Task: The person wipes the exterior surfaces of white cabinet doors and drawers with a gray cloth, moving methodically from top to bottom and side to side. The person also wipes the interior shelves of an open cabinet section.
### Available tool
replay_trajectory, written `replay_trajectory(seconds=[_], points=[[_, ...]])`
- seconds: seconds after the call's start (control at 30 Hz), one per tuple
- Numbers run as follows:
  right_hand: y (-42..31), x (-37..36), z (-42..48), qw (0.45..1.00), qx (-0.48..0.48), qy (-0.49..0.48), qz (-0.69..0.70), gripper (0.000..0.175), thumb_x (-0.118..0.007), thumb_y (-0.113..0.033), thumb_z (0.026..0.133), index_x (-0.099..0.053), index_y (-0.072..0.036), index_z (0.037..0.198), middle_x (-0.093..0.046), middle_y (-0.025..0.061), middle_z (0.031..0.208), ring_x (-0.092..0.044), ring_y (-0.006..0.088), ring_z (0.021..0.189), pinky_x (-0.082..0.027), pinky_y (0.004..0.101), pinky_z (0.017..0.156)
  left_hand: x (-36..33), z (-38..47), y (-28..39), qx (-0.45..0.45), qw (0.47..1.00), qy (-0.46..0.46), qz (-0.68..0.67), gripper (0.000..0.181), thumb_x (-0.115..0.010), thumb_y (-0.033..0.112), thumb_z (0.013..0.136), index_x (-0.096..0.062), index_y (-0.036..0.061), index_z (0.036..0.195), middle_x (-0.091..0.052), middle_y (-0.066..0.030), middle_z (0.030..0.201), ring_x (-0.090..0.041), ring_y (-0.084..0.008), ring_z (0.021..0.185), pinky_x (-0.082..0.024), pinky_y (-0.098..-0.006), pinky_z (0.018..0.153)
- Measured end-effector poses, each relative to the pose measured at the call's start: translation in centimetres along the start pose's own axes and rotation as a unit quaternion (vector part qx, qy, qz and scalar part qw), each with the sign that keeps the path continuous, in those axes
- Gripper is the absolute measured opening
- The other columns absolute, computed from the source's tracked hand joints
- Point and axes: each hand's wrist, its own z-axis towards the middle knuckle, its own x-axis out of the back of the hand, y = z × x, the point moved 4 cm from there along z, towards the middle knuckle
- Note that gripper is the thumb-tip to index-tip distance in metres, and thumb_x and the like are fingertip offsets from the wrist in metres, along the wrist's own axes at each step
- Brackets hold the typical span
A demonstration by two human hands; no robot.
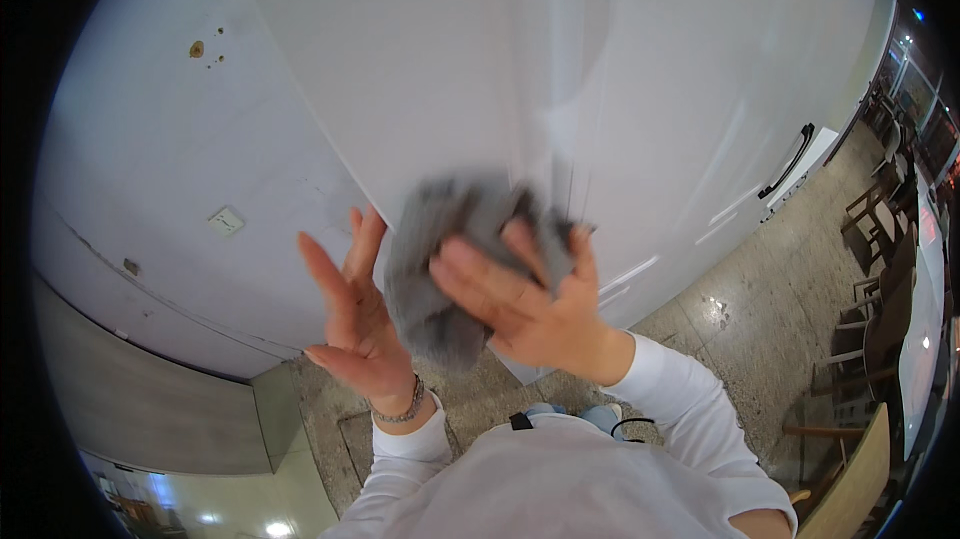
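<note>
A crumpled grey cloth (442, 306), blurred, lies under the spread fingers of my right hand (532, 306). It appears pressed against a tall glossy white door or panel (420, 73) in front of me. To the left is my left hand (367, 329), palm up and fingers apart, with a bracelet (405, 408) at the wrist. Its fingertips reach the panel's left edge; whether they touch it I cannot tell. Nothing is held in that hand. The cloth hides part of the panel's lower area.
Left of the panel, a pale wall (165, 149) carries a small white plate (226, 221) and several brown marks. A black handle (786, 162) sits on the white surface at right. Chairs (889, 329) and a long white table (922, 314) line the right side of the speckled floor (720, 314).
</note>
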Motion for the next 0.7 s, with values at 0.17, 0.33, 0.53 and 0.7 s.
replay_trajectory(seconds=[0.17,0.33,0.53,0.7], points=[[-0.3,-1.8,-3.4,0.998,0.012,-0.048,0.05,0.046,-0.059,-0.02,0.077,-0.064,-0.031,0.121,-0.051,-0.0167,0.135,-0.049,0.0134,0.12,-0.037,0.0258,0.078,-0.6,-0.4,0.2,0.043,0.997,-0.03,0.055,0.085,-0.011,0.063,0.094,-0.011,-0.0015,0.149,-0.044,-0.029,0.137,-0.044,-0.0349,0.128,-0.031,-0.0435,0.108],[0.8,-2.6,-10.7,0.98,0.147,-0.131,0.025,0.044,-0.055,-0.02,0.083,-0.061,-0.033,0.124,-0.054,-0.0193,0.13,-0.054,0.0055,0.11,-0.037,0.0257,0.086,-1.1,-0.3,0.5,0.028,0.99,-0.127,0.05,0.084,-0.009,0.064,0.094,-0.002,0.0011,0.15,-0.031,-0.0293,0.146,-0.025,-0.0382,0.139,-0.013,-0.0478,0.114],[2.1,1.2,3.2,0.993,0.103,-0.064,0.015,0.053,-0.058,-0.023,0.074,-0.059,-0.029,0.127,-0.054,-0.0114,0.133,-0.057,0.0134,0.111,-0.029,0.0361,0.104,-2.1,-1.5,0.0,0.06,0.998,-0.032,0.002,0.081,-0.013,0.061,0.096,0.001,0.003,0.15,-0.026,-0.0256,0.149,-0.024,-0.0341,0.14,-0.016,-0.0474,0.113],[4.6,4.8,19.3,0.988,0.125,0.067,0.06,0.062,-0.06,-0.025,0.074,-0.052,-0.018,0.135,-0.05,0.0021,0.14,-0.043,0.0272,0.132,-0.028,0.0473,0.108,-2.3,-1.0,0.1,0.063,0.993,-0.052,0.085,0.073,-0.027,0.047,0.1,0.001,0.0019,0.15,-0.022,-0.0238,0.152,-0.023,-0.0325,0.141,-0.02,-0.0468,0.112]])
